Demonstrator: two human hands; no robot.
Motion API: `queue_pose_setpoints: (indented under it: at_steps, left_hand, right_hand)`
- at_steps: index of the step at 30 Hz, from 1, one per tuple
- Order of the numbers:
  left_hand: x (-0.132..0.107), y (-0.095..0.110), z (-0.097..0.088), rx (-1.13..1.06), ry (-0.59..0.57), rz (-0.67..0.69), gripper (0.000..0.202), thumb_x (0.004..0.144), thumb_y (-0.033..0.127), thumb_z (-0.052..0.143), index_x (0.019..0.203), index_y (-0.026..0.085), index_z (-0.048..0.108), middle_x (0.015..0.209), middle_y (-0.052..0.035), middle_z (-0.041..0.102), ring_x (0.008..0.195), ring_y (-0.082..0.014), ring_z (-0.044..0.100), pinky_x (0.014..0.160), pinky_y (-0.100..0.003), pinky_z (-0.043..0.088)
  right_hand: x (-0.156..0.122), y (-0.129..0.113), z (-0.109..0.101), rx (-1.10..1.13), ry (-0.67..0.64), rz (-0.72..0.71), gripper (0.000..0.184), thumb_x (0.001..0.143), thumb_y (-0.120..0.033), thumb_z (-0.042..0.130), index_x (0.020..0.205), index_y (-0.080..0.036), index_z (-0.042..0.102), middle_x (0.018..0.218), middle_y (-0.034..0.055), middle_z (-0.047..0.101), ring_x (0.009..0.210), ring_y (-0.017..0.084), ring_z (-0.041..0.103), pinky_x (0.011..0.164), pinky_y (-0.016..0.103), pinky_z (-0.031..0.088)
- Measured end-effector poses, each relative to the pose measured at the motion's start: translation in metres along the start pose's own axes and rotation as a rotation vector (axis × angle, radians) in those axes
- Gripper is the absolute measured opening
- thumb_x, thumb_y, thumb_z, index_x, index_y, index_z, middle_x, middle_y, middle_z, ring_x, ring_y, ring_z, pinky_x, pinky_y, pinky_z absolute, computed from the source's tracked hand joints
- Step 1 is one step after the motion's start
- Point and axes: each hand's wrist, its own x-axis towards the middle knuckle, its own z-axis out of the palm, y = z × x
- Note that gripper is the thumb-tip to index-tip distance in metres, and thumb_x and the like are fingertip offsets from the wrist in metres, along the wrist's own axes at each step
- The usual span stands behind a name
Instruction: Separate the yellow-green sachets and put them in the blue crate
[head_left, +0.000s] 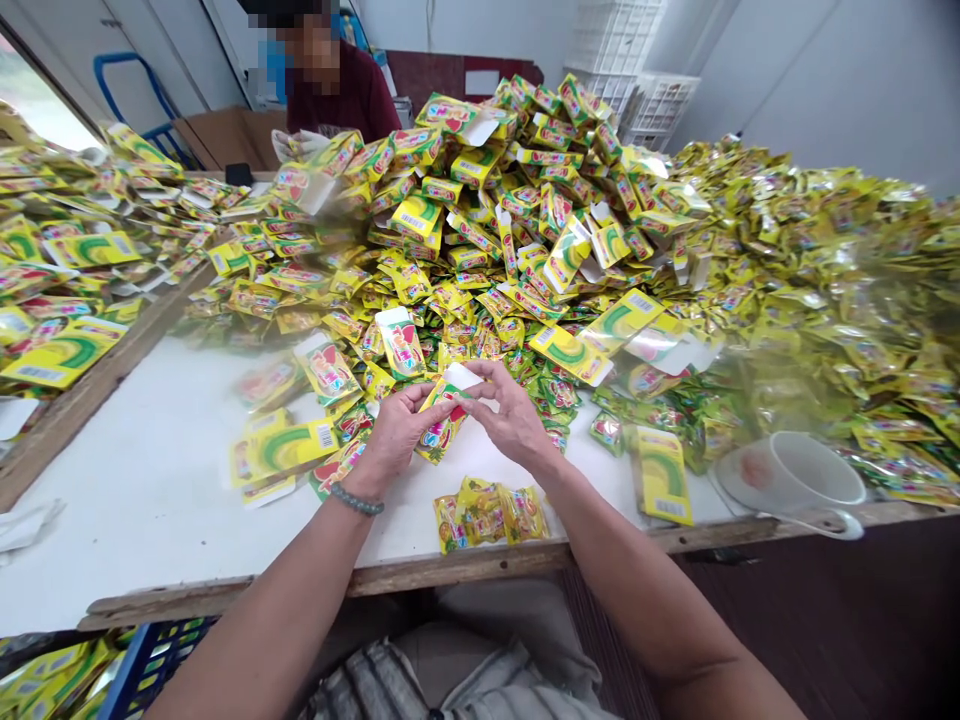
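Observation:
Between both hands, above the white tabletop, is a small yellow candy box [442, 425] with its white end flap raised. My left hand [397, 430], with a beaded bracelet at the wrist, pinches the box from its left side. On the other side my right hand [506, 410] has its thumb and fingers closed at the box's upper end, by the flap. Just below, near the table edge, lie several yellow candy sachets [491, 512]. Another box [401, 343] with a raised flap leans on the pile beyond my hands.
A tall heap of yellow boxes [480, 165] and sachets [810, 260] covers the far and right side. A clear plastic mug [795, 480] stands at the front right edge. Left is a wooden divider [112, 370]; a blue crate [154, 660] sits below. A person [341, 95] is across the table.

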Motion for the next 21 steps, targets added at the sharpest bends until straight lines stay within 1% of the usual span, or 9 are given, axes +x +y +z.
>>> queue_pose_setpoints:
  at_steps: [2, 6, 9, 11, 12, 14, 16, 19, 21]
  left_hand:
    - [0.002, -0.002, 0.000, 0.033, -0.002, 0.027, 0.044, 0.058, 0.034, 0.088, 0.095, 0.015, 0.073, 0.087, -0.0035, 0.076, 0.073, -0.0160, 0.067, 0.069, -0.026, 0.051]
    - [0.002, -0.005, -0.001, 0.120, 0.036, 0.027, 0.047, 0.058, 0.037, 0.088, 0.096, 0.014, 0.073, 0.090, -0.0052, 0.076, 0.074, -0.0169, 0.067, 0.070, -0.027, 0.051]
    - [0.002, -0.003, 0.000, 0.094, 0.087, 0.016, 0.050, 0.056, 0.039, 0.088, 0.097, 0.014, 0.073, 0.090, -0.0059, 0.076, 0.074, -0.0179, 0.068, 0.070, -0.028, 0.052]
    - [0.002, 0.000, 0.000, 0.073, 0.150, 0.021, 0.052, 0.054, 0.040, 0.088, 0.096, 0.013, 0.072, 0.087, -0.0058, 0.076, 0.071, -0.0181, 0.067, 0.067, -0.028, 0.052]
    - [0.003, 0.001, -0.001, 0.068, 0.181, 0.025, 0.053, 0.052, 0.040, 0.089, 0.095, 0.013, 0.072, 0.085, -0.0057, 0.076, 0.070, -0.0181, 0.067, 0.066, -0.028, 0.051]
    - [0.003, 0.004, -0.001, 0.058, 0.221, 0.036, 0.055, 0.050, 0.041, 0.089, 0.094, 0.013, 0.071, 0.084, -0.0056, 0.076, 0.069, -0.0184, 0.067, 0.065, -0.029, 0.051]
    - [0.003, 0.006, -0.002, 0.050, 0.243, 0.058, 0.056, 0.049, 0.041, 0.089, 0.094, 0.012, 0.071, 0.085, -0.0055, 0.076, 0.071, -0.0190, 0.067, 0.066, -0.029, 0.052]
    - [0.002, 0.007, -0.001, 0.040, 0.249, 0.084, 0.058, 0.048, 0.043, 0.089, 0.094, 0.012, 0.071, 0.085, -0.0056, 0.075, 0.073, -0.0199, 0.068, 0.069, -0.030, 0.052]
    - [0.001, 0.008, -0.001, 0.020, 0.244, 0.079, 0.057, 0.048, 0.042, 0.089, 0.094, 0.012, 0.071, 0.081, -0.0052, 0.075, 0.071, -0.0196, 0.067, 0.068, -0.030, 0.052]
  right_hand:
    - [0.000, 0.001, 0.001, -0.001, 0.027, -0.016, 0.038, 0.086, -0.035, 0.062, 0.120, -0.023, 0.049, 0.098, 0.0050, 0.072, 0.101, 0.022, 0.066, 0.093, 0.040, 0.046]
    - [0.002, 0.003, 0.001, -0.062, -0.016, -0.047, 0.035, 0.084, -0.034, 0.063, 0.115, -0.022, 0.053, 0.102, 0.0055, 0.072, 0.096, 0.021, 0.067, 0.089, 0.037, 0.049]
    - [0.005, 0.005, -0.014, -0.326, 0.245, 0.016, 0.025, 0.089, -0.035, 0.057, 0.109, -0.020, 0.058, 0.091, 0.0060, 0.072, 0.095, 0.023, 0.066, 0.088, 0.037, 0.047]
    - [0.006, 0.008, -0.032, -0.644, 0.426, 0.187, 0.023, 0.092, -0.036, 0.053, 0.101, -0.018, 0.062, 0.089, 0.0104, 0.071, 0.095, 0.027, 0.064, 0.085, 0.039, 0.047]
    - [0.006, 0.010, -0.041, -0.796, 0.456, 0.296, 0.024, 0.092, -0.037, 0.053, 0.098, -0.016, 0.063, 0.088, 0.0132, 0.071, 0.094, 0.029, 0.064, 0.083, 0.041, 0.046]
    - [0.006, 0.014, -0.054, -1.007, 0.396, 0.472, 0.027, 0.091, -0.038, 0.055, 0.095, -0.013, 0.065, 0.089, 0.0185, 0.069, 0.092, 0.033, 0.063, 0.080, 0.043, 0.046]
    - [0.005, 0.017, -0.056, -1.097, 0.290, 0.518, 0.032, 0.089, -0.041, 0.058, 0.097, -0.011, 0.065, 0.094, 0.0229, 0.068, 0.093, 0.035, 0.062, 0.079, 0.043, 0.045]
    - [0.003, 0.019, -0.042, -1.127, 0.176, 0.432, 0.040, 0.086, -0.045, 0.063, 0.103, -0.009, 0.064, 0.105, 0.0255, 0.065, 0.100, 0.036, 0.059, 0.081, 0.042, 0.045]
    - [0.003, 0.019, -0.031, -1.060, 0.094, 0.346, 0.037, 0.086, -0.044, 0.064, 0.103, -0.012, 0.064, 0.104, 0.0208, 0.066, 0.098, 0.032, 0.060, 0.082, 0.039, 0.044]
